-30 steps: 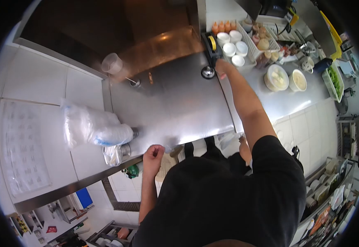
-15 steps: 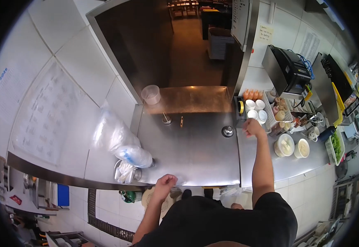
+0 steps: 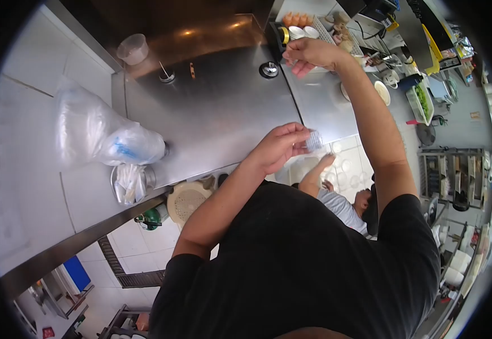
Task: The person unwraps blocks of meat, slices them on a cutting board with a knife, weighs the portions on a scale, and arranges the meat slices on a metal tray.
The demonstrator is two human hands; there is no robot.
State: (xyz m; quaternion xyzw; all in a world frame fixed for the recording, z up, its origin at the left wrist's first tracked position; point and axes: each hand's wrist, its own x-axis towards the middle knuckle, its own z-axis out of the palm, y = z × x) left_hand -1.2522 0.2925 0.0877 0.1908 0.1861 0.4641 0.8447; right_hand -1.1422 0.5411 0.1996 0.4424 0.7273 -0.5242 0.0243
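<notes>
1. Clear plastic bags [image 3: 107,133]: left of bell, nearer wearer.
2. Silver bell [image 3: 269,69]: landmark, on tabletop [image 3: 217,113].
3. Left hand [image 3: 282,148]: nearer wearer than bell, fingertips pinching small clear plastic piece [image 3: 314,141], which sits right of bell.
4. White cups [image 3: 295,33]: beyond bell, rightward.
5. Right hand [image 3: 309,55]: just right of bell, fingers loosely bent; can't tell if holding anything.

Big white wall tiles [image 3: 25,141] are at 9 o'clock. The shiny metal worktop [image 3: 217,107] is at 11, and orange light [image 3: 234,25] glows at 12. A white floor [image 3: 133,248] is at 8. Shelves [image 3: 455,151] stand at 3.
</notes>
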